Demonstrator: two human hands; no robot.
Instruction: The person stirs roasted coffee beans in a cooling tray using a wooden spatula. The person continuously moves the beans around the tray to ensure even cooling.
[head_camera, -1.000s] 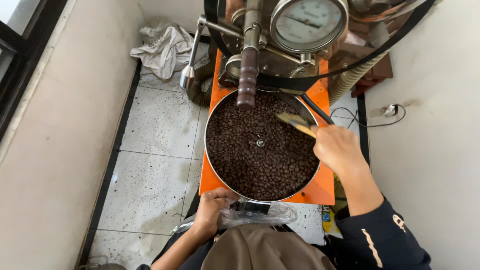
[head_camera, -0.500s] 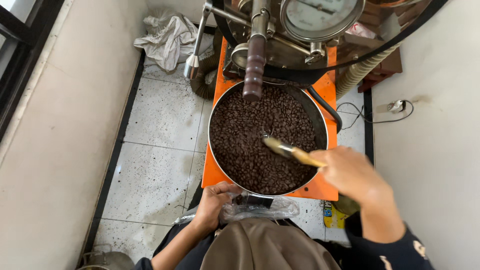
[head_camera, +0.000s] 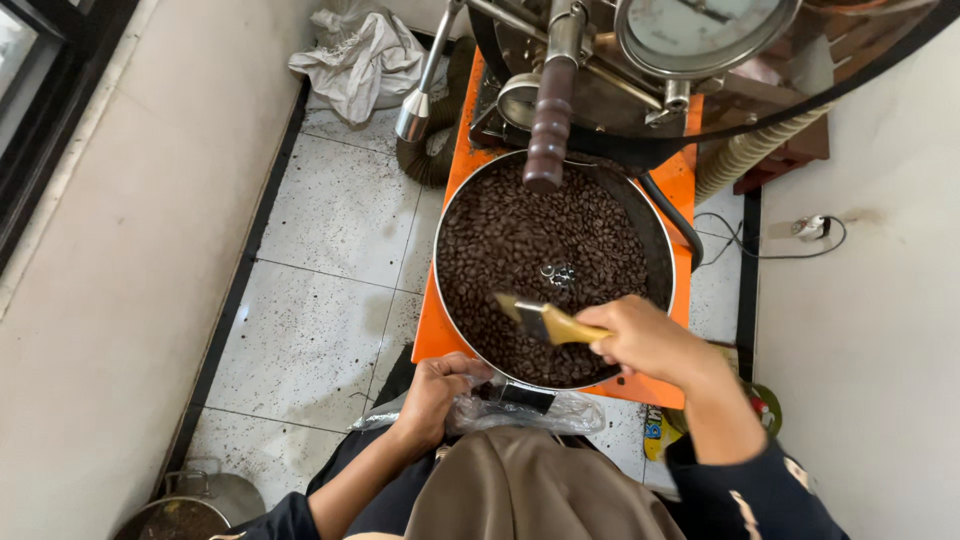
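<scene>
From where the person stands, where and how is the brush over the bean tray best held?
Grip the brush by its yellow handle, from the near right, as the right hand does. The handle end points toward the person, while the bristles reach out over the beans, so that end is free to wrap.

A crumpled white sack (head_camera: 362, 55) lies far left on the speckled tile floor (head_camera: 320, 290); a round dial gauge (head_camera: 700, 30) sits far, a wall socket (head_camera: 812, 227) right, a metal pot (head_camera: 190, 505) near left
</scene>
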